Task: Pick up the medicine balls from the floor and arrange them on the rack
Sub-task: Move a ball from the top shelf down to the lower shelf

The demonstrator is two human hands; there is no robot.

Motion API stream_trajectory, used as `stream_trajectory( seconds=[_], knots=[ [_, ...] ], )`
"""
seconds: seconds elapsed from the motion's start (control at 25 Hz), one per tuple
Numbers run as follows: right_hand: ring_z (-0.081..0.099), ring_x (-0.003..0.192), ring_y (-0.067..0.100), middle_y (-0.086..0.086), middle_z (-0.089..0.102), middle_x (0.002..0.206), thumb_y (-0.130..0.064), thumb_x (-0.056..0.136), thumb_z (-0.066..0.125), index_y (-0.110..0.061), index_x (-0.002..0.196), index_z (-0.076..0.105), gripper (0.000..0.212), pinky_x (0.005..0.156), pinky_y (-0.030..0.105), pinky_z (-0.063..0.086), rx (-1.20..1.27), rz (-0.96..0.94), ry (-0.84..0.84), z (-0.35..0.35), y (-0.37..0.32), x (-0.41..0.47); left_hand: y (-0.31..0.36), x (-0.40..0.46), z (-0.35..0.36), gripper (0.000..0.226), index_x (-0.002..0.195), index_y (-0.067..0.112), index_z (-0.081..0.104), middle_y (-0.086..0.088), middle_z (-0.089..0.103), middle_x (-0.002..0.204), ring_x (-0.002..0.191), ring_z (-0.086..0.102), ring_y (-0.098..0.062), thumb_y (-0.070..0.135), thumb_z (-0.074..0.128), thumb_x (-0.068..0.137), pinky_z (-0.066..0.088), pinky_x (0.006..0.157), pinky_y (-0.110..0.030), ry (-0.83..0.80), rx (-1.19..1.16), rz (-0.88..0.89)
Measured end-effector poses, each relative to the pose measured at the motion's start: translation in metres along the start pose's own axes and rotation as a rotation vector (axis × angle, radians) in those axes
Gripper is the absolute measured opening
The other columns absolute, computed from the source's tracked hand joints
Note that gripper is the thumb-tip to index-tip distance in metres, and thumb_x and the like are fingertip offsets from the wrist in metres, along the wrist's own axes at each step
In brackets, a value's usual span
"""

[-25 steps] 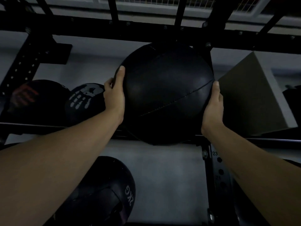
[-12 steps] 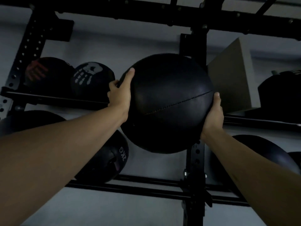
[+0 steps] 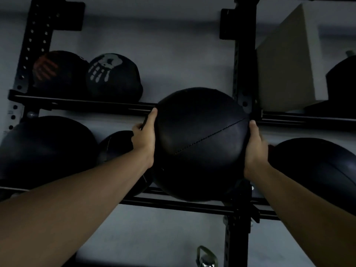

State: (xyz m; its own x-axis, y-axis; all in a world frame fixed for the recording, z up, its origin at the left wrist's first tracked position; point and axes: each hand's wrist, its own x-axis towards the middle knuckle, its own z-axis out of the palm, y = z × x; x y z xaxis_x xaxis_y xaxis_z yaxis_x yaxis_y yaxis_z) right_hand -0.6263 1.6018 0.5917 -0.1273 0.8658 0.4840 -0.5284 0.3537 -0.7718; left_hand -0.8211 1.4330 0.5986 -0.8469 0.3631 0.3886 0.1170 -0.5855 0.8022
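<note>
— Holding anything right now?
— Yes. Both hands clasp a big black medicine ball (image 3: 200, 143) in the middle of the view. The left hand (image 3: 143, 140) lies flat on its nine o'clock side, fingers straight and pressed to the leather, thumb up along the curve. The right hand (image 3: 255, 149) presses the three o'clock side the same way.

— Where is that ball against the rack?
— In front of the black rack (image 3: 239, 78), at the upright post, between the upper rail and the lower rail. Whether it rests on the lower rail I cannot tell.

— What else sits there?
— At ten o'clock, on the upper shelf, a ball with a white handprint (image 3: 113, 76) touches a ball with a reddish handprint (image 3: 57, 72). At eight o'clock a large dark ball (image 3: 44, 149) sits on the lower shelf, with a smaller ball (image 3: 115, 145) just beside it, partly behind the left wrist. At four o'clock lies another dark ball (image 3: 316, 170). At one o'clock stands a grey box (image 3: 287, 62).
</note>
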Motion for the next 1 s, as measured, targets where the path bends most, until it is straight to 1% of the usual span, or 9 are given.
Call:
stream_trajectory(
  seconds=[0.12, 0.24, 0.32, 0.44, 0.56, 0.64, 0.76, 0.88, 1.0],
  knots=[
    [0.066, 0.117, 0.03, 0.001, 0.071, 0.124, -0.071, 0.088, 0.058, -0.029, 0.123, 0.064, 0.056, 0.109, 0.049, 0.051, -0.037, 0.061, 0.034, 0.0, 0.038, 0.018, -0.033, 0.023, 0.0, 0.12, 0.145, 0.028, 0.047, -0.007, 0.056, 0.144, 0.125, 0.06, -0.037, 0.088, 0.069, 0.044, 0.049, 0.109, -0.057, 0.029, 0.054, -0.075],
    [0.063, 0.124, 0.032, 0.004, 0.069, 0.132, -0.061, 0.092, 0.061, -0.025, 0.138, 0.063, 0.059, 0.113, 0.051, 0.048, -0.101, 0.069, 0.021, 0.003, 0.078, 0.042, -0.072, 0.055, -0.002, 0.118, 0.15, 0.033, 0.048, -0.008, 0.052, 0.152, 0.134, 0.055, -0.04, 0.087, 0.071, 0.048, 0.044, 0.113, -0.06, -0.065, 0.105, -0.119],
    [0.062, 0.128, 0.029, 0.002, 0.068, 0.133, -0.052, 0.095, 0.064, -0.027, 0.138, 0.063, 0.05, 0.113, 0.049, 0.048, -0.148, -0.042, 0.001, 0.005, 0.095, 0.061, -0.095, 0.075, 0.0, 0.112, 0.15, 0.04, 0.046, -0.004, 0.052, 0.153, 0.139, 0.051, -0.038, 0.087, 0.072, 0.051, 0.041, 0.115, -0.06, -0.152, 0.17, -0.052],
    [0.06, 0.13, 0.022, 0.004, 0.064, 0.136, -0.042, 0.097, 0.065, -0.03, 0.13, 0.067, 0.035, 0.115, 0.045, 0.046, -0.328, -0.357, -0.107, 0.015, 0.11, 0.096, -0.125, 0.104, 0.02, 0.102, 0.15, 0.049, 0.043, 0.006, 0.046, 0.159, 0.148, 0.043, -0.028, 0.091, 0.063, 0.06, 0.031, 0.123, -0.056, -0.203, 0.334, 0.143],
    [0.057, 0.131, 0.018, -0.001, 0.062, 0.134, -0.057, 0.091, 0.056, -0.039, 0.123, 0.07, 0.039, 0.116, 0.049, 0.043, -0.507, -0.537, -0.18, 0.039, 0.124, 0.121, -0.152, 0.136, 0.039, 0.086, 0.141, 0.041, 0.058, 0.005, 0.059, 0.147, 0.138, 0.053, -0.023, 0.087, 0.052, 0.069, 0.037, 0.121, -0.051, -0.086, 0.325, 0.271],
    [0.055, 0.131, 0.018, -0.005, 0.061, 0.134, -0.066, 0.085, 0.05, -0.046, 0.118, 0.069, 0.043, 0.116, 0.051, 0.04, -0.531, -0.544, -0.16, 0.049, 0.127, 0.129, -0.162, 0.151, 0.044, 0.078, 0.133, 0.038, 0.065, 0.004, 0.065, 0.14, 0.133, 0.058, -0.022, 0.084, 0.05, 0.073, 0.039, 0.119, -0.05, 0.003, 0.287, 0.307],
    [0.054, 0.131, 0.019, -0.005, 0.061, 0.135, -0.063, 0.088, 0.051, -0.044, 0.118, 0.07, 0.04, 0.117, 0.051, 0.038, -0.528, -0.551, -0.158, 0.05, 0.129, 0.134, -0.164, 0.16, 0.047, 0.073, 0.128, 0.04, 0.068, 0.004, 0.066, 0.138, 0.131, 0.059, -0.021, 0.084, 0.051, 0.072, 0.038, 0.119, -0.05, 0.019, 0.294, 0.303],
    [0.052, 0.134, 0.021, -0.002, 0.06, 0.138, -0.054, 0.095, 0.056, -0.042, 0.119, 0.07, 0.03, 0.119, 0.052, 0.036, -0.525, -0.553, -0.162, 0.045, 0.129, 0.128, -0.163, 0.152, 0.043, 0.075, 0.131, 0.039, 0.066, 0.005, 0.066, 0.137, 0.131, 0.059, -0.02, 0.085, 0.05, 0.074, 0.041, 0.117, -0.048, -0.017, 0.311, 0.311],
    [0.05, 0.136, 0.02, -0.003, 0.056, 0.141, -0.054, 0.098, 0.055, -0.044, 0.123, 0.067, 0.03, 0.12, 0.051, 0.035, -0.589, -0.517, -0.207, 0.043, 0.122, 0.124, -0.154, 0.147, 0.036, 0.074, 0.136, 0.034, 0.061, 0.002, 0.064, 0.137, 0.13, 0.058, -0.023, 0.081, 0.048, 0.08, 0.044, 0.112, -0.042, -0.072, 0.406, 0.305]
  ],
)
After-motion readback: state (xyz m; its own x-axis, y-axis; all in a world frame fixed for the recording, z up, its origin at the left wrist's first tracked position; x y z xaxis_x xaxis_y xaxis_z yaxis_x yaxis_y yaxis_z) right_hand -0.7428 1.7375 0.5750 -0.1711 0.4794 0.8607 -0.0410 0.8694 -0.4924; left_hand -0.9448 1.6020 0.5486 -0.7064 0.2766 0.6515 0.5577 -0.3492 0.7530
